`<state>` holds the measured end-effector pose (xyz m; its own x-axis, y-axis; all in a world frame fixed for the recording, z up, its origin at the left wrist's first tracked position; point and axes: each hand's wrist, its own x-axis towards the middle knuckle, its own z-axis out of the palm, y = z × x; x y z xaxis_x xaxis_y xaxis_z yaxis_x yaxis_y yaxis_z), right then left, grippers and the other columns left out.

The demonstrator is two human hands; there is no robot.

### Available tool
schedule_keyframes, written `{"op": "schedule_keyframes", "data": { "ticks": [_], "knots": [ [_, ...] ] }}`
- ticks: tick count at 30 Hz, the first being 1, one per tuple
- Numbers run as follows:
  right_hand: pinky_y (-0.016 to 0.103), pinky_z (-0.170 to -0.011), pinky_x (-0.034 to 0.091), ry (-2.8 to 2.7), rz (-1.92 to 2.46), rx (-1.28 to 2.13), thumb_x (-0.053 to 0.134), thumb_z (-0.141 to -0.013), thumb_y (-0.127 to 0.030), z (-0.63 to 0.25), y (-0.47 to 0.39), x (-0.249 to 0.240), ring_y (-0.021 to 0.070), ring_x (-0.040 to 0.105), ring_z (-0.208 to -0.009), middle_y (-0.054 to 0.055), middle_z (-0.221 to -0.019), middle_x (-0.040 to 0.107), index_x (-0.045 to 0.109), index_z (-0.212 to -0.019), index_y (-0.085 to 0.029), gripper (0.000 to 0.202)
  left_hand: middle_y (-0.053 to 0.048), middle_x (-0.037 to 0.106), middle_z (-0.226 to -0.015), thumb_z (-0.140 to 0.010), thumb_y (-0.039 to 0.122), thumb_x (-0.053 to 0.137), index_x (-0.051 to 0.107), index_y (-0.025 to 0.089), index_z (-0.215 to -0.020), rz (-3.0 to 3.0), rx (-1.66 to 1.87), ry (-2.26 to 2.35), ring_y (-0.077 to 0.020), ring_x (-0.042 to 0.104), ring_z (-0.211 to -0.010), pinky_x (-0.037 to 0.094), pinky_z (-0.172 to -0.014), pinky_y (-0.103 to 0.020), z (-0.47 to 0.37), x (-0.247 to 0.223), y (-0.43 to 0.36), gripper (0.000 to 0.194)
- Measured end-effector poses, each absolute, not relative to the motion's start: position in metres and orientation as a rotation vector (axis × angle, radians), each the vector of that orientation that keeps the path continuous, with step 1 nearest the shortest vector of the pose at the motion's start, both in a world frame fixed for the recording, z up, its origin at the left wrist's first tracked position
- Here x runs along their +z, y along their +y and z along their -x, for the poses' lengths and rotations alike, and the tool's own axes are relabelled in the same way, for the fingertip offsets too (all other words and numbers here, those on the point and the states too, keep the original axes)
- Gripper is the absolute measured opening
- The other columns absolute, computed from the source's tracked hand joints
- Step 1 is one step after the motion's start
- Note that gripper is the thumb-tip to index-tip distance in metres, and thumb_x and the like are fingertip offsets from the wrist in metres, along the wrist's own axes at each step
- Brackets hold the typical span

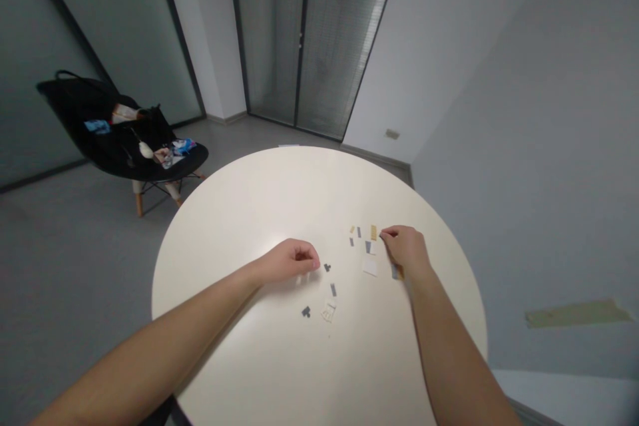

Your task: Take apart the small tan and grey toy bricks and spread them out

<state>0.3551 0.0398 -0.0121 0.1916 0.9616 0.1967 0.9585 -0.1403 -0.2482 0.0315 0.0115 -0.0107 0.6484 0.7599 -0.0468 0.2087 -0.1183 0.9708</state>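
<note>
The round counter (299,193), its near edge cut off, fills the middle of the frame. A black chair (60,100) stands upper left, its heaped contents hard to make out. Right of centre, the right hand (407,249) pinches a tiny dark piece (381,235), mostly hidden by its closed fingers; its wrist partly covers a grey-and-orange piece (395,271). At centre, the left hand's (289,261) fingers curl inward, their grip unclear, beside a dark angular piece (327,267).

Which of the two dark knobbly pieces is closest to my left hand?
The dark piece just off the fingertips of your left hand; the other one lies farther off, nearer your body.
</note>
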Motion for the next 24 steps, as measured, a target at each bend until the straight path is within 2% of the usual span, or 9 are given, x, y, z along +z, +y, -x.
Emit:
{"op": "schedule_keyframes", "data": {
  "ticks": [5,9,12,16,24],
  "knots": [
    [0.031,-0.075,0.045,-1.836,2.158,0.019,0.054,-0.080,-0.030,-0.355,0.040,-0.013,0.0214,0.066,-0.082,0.007,-0.090,0.075,0.077,-0.083,-0.021,0.025,-0.004,0.064,-0.086,-0.083,0.027,0.059,0.070,0.018,-0.099,-1.953,0.651,0.889,-0.0122,0.056,-0.069,0.044,-0.066,-0.024,-0.038,-0.015,0.006,0.022],
    [0.032,-0.076,0.045,-1.776,2.122,-0.005,0.053,-0.080,-0.032,-0.354,0.039,-0.011,0.0224,0.065,-0.084,0.008,-0.092,0.074,0.076,-0.084,-0.020,0.026,-0.006,0.063,-0.103,-0.087,0.025,0.055,0.067,0.021,-0.114,-2.197,0.603,0.887,-0.0118,0.058,-0.070,0.045,-0.069,-0.025,-0.044,-0.011,0.002,0.030],
    [0.032,-0.076,0.045,-1.655,2.070,-0.081,0.052,-0.080,-0.034,-0.356,0.036,-0.006,0.0224,0.064,-0.082,0.009,-0.090,0.074,0.075,-0.087,-0.018,0.029,-0.006,0.062,-0.108,-0.088,0.026,0.054,0.064,0.023,-0.119,-2.367,0.553,0.901,-0.0153,0.060,-0.082,0.045,-0.076,-0.026,-0.048,-0.008,-0.001,0.033],
    [0.033,-0.074,0.045,-1.573,1.949,-0.221,0.050,-0.079,-0.035,-0.360,0.031,0.002,0.0219,0.063,-0.075,0.010,-0.083,0.072,0.074,-0.085,-0.015,0.032,-0.005,0.063,-0.102,-0.088,0.028,0.055,0.068,0.026,-0.109,-2.521,0.460,0.930,-0.0188,0.060,-0.090,0.044,-0.076,-0.027,-0.053,-0.006,-0.003,0.025],
    [0.033,-0.069,0.045,-1.556,1.777,-0.209,0.051,-0.079,-0.038,-0.350,0.029,0.007,0.0192,0.058,-0.065,0.008,-0.075,0.069,0.073,-0.084,-0.015,0.032,-0.003,0.067,-0.091,-0.089,0.025,0.053,0.072,0.023,-0.091,-2.398,0.501,0.935,-0.0164,0.061,-0.085,0.043,-0.074,-0.025,-0.053,-0.012,0.003,0.020]
  ]
}}
